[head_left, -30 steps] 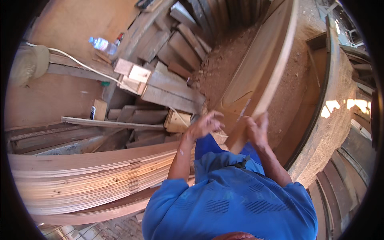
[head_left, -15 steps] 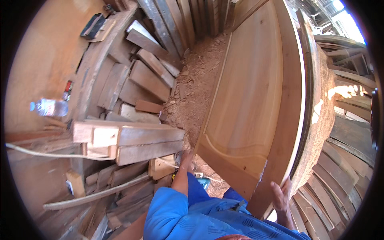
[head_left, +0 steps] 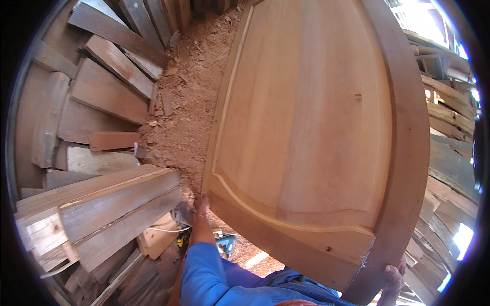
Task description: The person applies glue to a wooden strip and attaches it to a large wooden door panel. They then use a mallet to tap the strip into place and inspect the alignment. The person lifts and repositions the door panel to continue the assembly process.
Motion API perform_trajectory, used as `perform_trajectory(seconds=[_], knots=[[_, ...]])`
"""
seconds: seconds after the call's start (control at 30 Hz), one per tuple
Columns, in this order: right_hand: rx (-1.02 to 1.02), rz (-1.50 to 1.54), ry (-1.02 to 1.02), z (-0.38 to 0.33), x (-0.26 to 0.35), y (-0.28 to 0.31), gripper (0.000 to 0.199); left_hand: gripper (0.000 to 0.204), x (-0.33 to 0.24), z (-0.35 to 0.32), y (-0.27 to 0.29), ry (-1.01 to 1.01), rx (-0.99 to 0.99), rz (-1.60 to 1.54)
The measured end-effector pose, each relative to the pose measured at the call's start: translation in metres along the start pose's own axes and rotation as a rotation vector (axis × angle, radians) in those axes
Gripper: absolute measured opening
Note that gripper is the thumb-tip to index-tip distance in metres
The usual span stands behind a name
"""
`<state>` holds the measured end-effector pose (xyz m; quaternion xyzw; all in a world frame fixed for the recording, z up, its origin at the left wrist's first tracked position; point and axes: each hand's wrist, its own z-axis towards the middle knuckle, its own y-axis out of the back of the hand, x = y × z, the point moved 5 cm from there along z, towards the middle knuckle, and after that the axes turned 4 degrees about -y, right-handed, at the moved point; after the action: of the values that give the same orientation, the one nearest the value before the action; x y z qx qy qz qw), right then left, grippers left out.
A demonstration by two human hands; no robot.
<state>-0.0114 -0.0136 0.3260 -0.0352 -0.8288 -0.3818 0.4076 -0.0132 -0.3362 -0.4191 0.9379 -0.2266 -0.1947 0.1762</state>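
Observation:
A large wooden panel door [head_left: 301,127] with a curved moulding fills the middle of the head view, its near end close to my body. On its left edge, near the lower corner, my left hand [head_left: 202,205] is closed round the wood. My right hand [head_left: 394,278] grips the opposite edge low on the right, its thumb on the door's face and its other fingers mostly hidden behind. A rough, pale, frayed line [head_left: 364,257] marks the joint beside that hand.
Stacked thick boards [head_left: 122,201] stand to my left, with loose planks [head_left: 109,92] leaning behind them. Wood shavings [head_left: 186,102] cover the floor. A teal power tool [head_left: 226,245] lies below, between my left arm and the door. More timber [head_left: 449,153] is piled along the right.
The door's face has turned more toward me and spans a wider part of the view. Both hands keep their hold on its edges. The workbench bottle has left the view at the left.

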Motion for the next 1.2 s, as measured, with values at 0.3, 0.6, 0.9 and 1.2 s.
perform_trajectory(seconds=[0.3, 0.6, 0.9, 1.2], knots=[[-0.039, -0.024, 0.006, 0.017, -0.015, 0.024, 0.068, 0.064, 0.038, 0.054, -0.029, -0.192, 0.07, -0.125], [-0.108, 0.032, 0.018, 0.043, -0.052, 0.06, 0.067, 0.08, -0.002, 0.016, -0.011, -0.087, 0.16, -0.334], [-0.195, -0.241, 0.03, 0.084, -0.093, 0.125, 0.069, 0.077, -0.002, -0.02, -0.003, -0.032, -0.037, -0.234], [0.07, 0.101, -0.072, 0.111, -0.111, 0.177, 0.075, 0.065, 0.026, -0.088, 0.054, -0.355, -0.038, -0.426]])
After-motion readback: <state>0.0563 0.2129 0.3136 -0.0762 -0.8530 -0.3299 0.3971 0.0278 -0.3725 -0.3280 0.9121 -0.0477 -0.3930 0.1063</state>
